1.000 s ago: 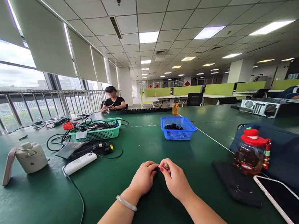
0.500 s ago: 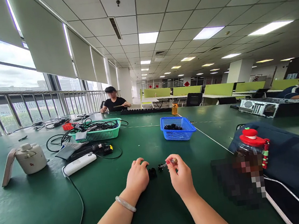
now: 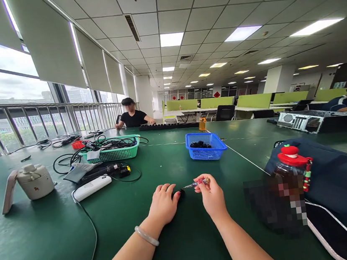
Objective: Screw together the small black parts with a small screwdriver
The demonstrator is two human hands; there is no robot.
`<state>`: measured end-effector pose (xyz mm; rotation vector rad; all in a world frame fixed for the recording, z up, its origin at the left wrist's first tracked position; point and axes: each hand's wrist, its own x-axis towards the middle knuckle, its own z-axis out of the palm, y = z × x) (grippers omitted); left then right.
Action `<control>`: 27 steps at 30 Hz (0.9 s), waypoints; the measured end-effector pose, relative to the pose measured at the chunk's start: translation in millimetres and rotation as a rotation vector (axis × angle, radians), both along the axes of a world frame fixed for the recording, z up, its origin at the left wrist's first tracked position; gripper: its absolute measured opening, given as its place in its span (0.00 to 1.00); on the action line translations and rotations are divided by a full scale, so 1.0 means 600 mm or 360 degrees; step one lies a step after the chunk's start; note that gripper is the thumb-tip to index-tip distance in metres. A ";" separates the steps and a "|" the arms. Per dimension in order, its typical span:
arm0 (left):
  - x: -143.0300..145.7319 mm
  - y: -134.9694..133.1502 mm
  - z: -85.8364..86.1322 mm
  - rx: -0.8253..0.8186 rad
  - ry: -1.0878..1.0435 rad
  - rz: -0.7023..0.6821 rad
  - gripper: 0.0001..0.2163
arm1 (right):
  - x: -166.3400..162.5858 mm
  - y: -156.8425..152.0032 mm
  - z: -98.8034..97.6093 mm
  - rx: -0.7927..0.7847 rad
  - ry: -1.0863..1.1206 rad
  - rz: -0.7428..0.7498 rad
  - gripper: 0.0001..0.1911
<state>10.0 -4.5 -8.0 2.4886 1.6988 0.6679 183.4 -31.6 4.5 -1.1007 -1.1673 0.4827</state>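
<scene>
The office room, with its tiled ceiling [image 3: 175, 20] and window blinds [image 3: 49, 48], stretches ahead of the left hand [image 3: 163, 205] and right hand [image 3: 212, 197], above a dark green counter [image 3: 125, 224]. Beyond the left hand sits a green basket [image 3: 116, 154] of cables, beyond the right a blue basket [image 3: 206, 154] of black pieces. The right hand grasps a screwdriver [image 3: 196, 183], its tip by a small black part [image 3: 181, 193] at the left thumb, though I cannot tell whether the left hand grips it.

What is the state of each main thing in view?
Left hand, resting at the small black part
Right hand, closed around the screwdriver
Screwdriver, tip toward the small black part
Blue basket, open, holding black pieces
Green basket, open, heaped with cables
Red-lidded jar, closed
Phone, screen dark
Roller blinds, partly lowered
Ceiling lights, lit
</scene>
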 end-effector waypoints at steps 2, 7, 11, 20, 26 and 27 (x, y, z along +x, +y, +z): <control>0.003 -0.002 -0.003 -0.0060 -0.0017 -0.0116 0.23 | -0.001 -0.002 0.003 0.0040 0.0035 -0.0010 0.14; 0.015 -0.011 -0.002 -0.0178 0.0056 -0.0231 0.22 | 0.000 -0.001 0.003 0.0020 0.0086 -0.0038 0.15; 0.021 -0.015 0.001 -0.0134 0.0053 -0.0219 0.14 | -0.001 0.001 0.001 -0.0002 0.0096 -0.0045 0.15; 0.027 -0.015 0.003 -0.0133 0.0016 -0.0196 0.16 | 0.002 0.005 -0.001 0.0018 0.0139 -0.0060 0.17; 0.051 -0.003 0.009 -0.0167 -0.0038 0.0021 0.12 | 0.008 0.008 -0.004 0.0016 0.0210 -0.0090 0.17; 0.050 -0.002 0.009 -0.0161 -0.0035 0.0036 0.11 | 0.010 0.009 -0.005 0.0011 0.0225 -0.0101 0.17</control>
